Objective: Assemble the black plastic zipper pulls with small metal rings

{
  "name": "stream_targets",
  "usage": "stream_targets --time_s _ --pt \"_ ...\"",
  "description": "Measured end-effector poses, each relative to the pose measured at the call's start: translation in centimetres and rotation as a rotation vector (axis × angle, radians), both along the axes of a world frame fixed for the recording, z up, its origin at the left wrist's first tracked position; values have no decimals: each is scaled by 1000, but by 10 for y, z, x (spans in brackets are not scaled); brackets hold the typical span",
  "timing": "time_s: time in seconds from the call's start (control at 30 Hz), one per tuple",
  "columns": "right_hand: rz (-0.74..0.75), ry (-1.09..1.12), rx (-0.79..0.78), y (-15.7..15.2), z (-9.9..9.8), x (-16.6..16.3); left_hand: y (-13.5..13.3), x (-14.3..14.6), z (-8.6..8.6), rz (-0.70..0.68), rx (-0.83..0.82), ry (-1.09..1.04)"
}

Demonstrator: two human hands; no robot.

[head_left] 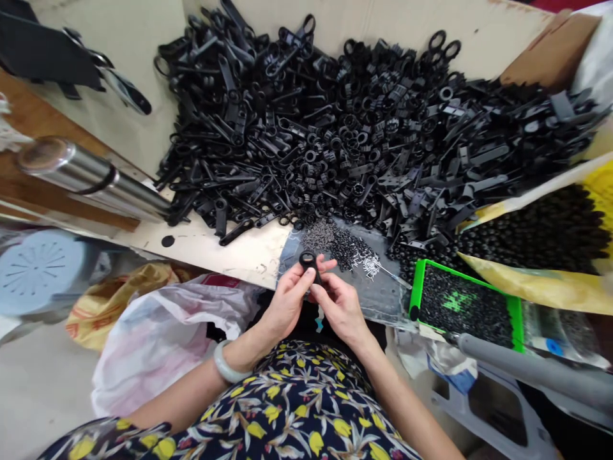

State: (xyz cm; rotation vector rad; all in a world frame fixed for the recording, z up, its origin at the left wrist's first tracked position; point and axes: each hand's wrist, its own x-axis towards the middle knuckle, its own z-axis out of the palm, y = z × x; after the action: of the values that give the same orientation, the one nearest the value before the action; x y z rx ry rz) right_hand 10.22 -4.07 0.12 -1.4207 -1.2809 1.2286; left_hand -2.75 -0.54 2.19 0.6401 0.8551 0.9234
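Both of my hands meet at the table's near edge around one black plastic part with a ring-shaped end [307, 257]. My left hand [290, 292] pinches it from the left, thumb on top just below the ring. From the right, my right hand [339, 305] grips its lower portion, thumb pressed near the other thumb and a finger stretched out behind. Fingers cover most of the part's body. Just beyond lie small heaps of grey bits [320, 235], tiny black pieces [341, 248] and silvery pins [370, 263] on a dark mat [380, 297].
A big pile of black plastic parts [287, 128] covers the table's back. At right stand a green tray [516, 322] of small black pieces and a yellow bag [541, 281]. A steel flask [96, 172] leans at left. A white plastic bag [143, 351] hangs below the edge.
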Motion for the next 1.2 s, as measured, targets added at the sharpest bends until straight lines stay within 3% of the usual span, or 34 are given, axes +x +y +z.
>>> stream_targets --time_s 0.17,0.3,0.37,0.47,0.6,0.7,0.83,1.0,1.2 --pt "-88 -68 162 -1 7 -22 -7 -6 -7 89 18 5" --pt "-45 -142 240 1 4 -12 0 -21 -19 3 83 58" --pt "-12 -349 322 5 -1 8 10 -36 -27 -49 189 122" --pt "79 -753 451 11 -12 41 29 -59 -35 32 390 242" --pt "276 -1005 546 9 -28 62 57 -57 -29 88 717 650" --pt "261 -988 592 6 -36 63 85 -27 -21 29 1050 1016" --pt "281 -798 632 7 -42 62 128 17 -23 -108 1273 1365" --pt "265 -667 605 13 -43 61 157 36 -29 -283 1356 1507" --pt "274 -586 607 17 -45 57 160 33 -30 -281 1313 1499"
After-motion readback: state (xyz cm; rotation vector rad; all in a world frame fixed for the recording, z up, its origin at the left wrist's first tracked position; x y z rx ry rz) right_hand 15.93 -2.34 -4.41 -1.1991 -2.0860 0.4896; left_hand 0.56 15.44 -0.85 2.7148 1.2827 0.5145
